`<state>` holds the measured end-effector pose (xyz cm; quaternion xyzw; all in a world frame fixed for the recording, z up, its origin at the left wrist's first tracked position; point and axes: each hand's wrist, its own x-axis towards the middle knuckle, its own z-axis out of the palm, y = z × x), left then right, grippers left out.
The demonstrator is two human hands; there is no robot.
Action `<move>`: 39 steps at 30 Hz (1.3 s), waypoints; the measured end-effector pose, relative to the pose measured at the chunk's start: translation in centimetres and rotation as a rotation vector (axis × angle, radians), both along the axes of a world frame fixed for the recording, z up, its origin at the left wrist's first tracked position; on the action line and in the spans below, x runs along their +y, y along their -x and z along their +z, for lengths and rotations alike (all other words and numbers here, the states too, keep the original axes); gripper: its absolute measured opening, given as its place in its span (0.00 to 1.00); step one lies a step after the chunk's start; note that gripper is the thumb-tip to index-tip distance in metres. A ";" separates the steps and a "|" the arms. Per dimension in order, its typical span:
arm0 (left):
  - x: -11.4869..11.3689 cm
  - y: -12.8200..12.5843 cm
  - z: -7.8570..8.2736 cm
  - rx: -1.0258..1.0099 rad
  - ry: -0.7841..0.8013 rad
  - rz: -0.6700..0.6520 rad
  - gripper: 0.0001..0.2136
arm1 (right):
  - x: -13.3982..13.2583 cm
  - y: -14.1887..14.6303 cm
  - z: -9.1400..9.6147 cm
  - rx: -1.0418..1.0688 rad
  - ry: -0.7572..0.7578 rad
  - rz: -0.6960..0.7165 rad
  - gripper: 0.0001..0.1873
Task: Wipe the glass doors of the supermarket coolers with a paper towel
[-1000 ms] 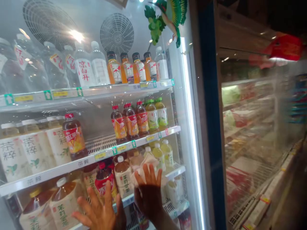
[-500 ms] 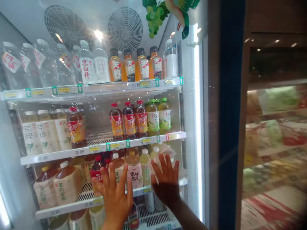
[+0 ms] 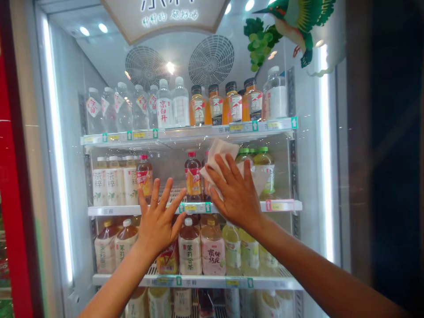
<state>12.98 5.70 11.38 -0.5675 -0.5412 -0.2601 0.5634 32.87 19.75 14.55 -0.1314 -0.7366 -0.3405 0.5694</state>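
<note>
Glass fronts lit drink shelves, white cloth beneath right fingers.

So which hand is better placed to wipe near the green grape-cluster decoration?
Probably the right hand: it lies over a thin white wipe and is nearer the green grape-cluster decoration. The left hand has no wipe.

Cloth behind right hand, before cooler shelves; left hand left of cloth. Drink bottles on shelves. Upper right: grape decal, left of bird decal.
</note>
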 end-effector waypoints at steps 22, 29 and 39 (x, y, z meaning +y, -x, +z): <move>-9.1 19.7 7.2 0.079 -0.112 -0.027 0.32 | -9.7 19.7 10.6 -0.190 -0.222 -0.051 0.29; -10.7 24.0 7.8 0.041 -0.186 0.018 0.32 | -11.8 23.3 12.2 -0.314 -0.330 -0.079 0.29; -10.1 23.6 7.8 0.068 -0.207 -0.075 0.33 | -11.3 21.7 12.1 -0.363 -0.317 -0.117 0.29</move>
